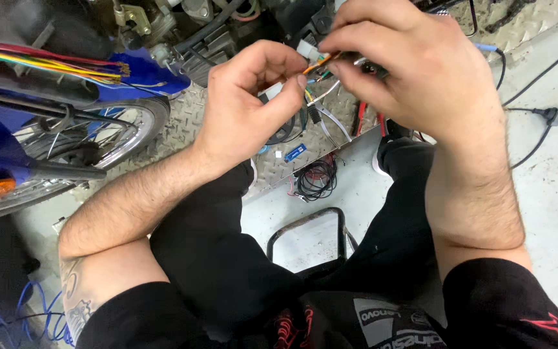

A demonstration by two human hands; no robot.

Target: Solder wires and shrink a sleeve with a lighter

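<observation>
My left hand (250, 103) pinches a thin orange wire (318, 63) between thumb and forefinger. My right hand (408, 71) holds the other end of the same small wire bundle, where a white plastic connector (306, 50) sticks out above the fingers. More thin wires, white and green, hang down between the two hands. Both hands are held up in front of a blue motorcycle (66, 84), over a metal tread plate (279, 161). What sits inside the right palm is hidden.
A bundle of coloured wires (53, 64) juts from the motorcycle at the left, above its spoked wheel (98, 139). A coil of black wire (318, 178) and a small blue part (295, 152) lie on the plate. A black cable (537, 116) crosses the grey floor at right. A metal stool frame (308, 223) shows between my knees.
</observation>
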